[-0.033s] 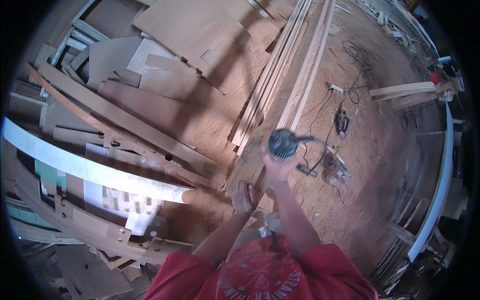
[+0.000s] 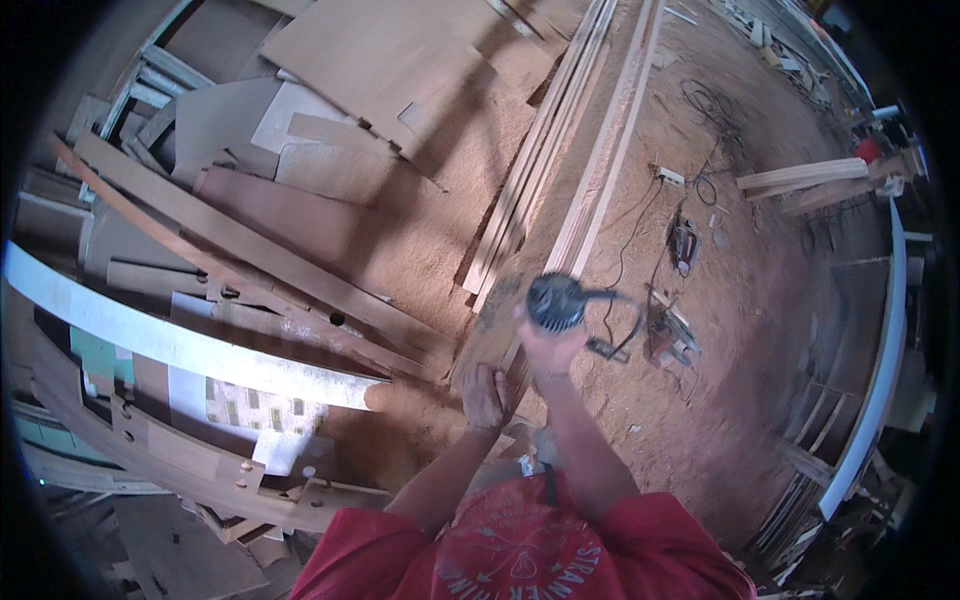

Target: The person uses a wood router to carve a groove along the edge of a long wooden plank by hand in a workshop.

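My right hand (image 2: 553, 347) is closed around a black corded power tool (image 2: 556, 303) with a round, vented top. Its underside is hidden, so I cannot tell its exact kind. The tool stands over the near part of long, pale wooden strips (image 2: 597, 205) that lie along a dusty beam-like bench (image 2: 535, 262). Closer to me, my left hand (image 2: 486, 395) is curled over the edge of a narrow piece of wood (image 2: 517, 372), its fingers bent. A black cord (image 2: 636, 322) loops off to the right of the tool.
More strips (image 2: 530, 190) are stacked left of the bench. Long curved boards (image 2: 230, 270) and a white curved panel (image 2: 190, 335) lie at left. Another power tool (image 2: 683, 247), a power strip (image 2: 671, 176) and coiled cable (image 2: 708, 105) rest on the sawdust-covered ground at right.
The power tool, in my right hand, has shifted slightly toward me and to the left. My left hand has stayed in about the same place.
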`<state>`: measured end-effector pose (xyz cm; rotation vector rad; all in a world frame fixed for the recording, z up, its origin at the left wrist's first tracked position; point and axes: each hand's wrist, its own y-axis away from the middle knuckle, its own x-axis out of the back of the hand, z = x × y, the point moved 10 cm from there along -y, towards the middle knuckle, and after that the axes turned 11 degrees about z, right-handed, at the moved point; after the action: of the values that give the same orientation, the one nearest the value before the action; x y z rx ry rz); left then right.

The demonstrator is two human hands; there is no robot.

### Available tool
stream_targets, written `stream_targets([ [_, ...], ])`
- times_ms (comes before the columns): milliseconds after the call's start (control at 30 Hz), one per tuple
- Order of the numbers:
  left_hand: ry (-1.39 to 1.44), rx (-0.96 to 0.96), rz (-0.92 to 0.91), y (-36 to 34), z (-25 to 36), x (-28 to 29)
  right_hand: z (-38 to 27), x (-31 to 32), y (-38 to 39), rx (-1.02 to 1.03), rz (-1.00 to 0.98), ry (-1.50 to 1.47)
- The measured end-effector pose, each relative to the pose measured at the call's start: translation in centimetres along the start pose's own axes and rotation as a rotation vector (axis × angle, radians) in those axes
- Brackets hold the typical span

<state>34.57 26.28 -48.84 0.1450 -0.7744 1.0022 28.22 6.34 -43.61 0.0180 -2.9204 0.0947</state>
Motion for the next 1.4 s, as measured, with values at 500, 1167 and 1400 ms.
stream_targets([
  [500,-0.099,0.036,-0.104,0.7,-1.9,-0.9,4.5,-1.1,-1.1,0.183,-0.032,-0.052],
  [1167,-0.264,0.047,-0.197,1.1,-1.5,-3.2,1.9,-3.3,-17.2,0.312,0.110,0.087],
  [1400,-0.233,0.007,-0.183,0.4,0.1,-2.3,-0.7,-3.9,-20.6,0.248,0.120,0.128],
])
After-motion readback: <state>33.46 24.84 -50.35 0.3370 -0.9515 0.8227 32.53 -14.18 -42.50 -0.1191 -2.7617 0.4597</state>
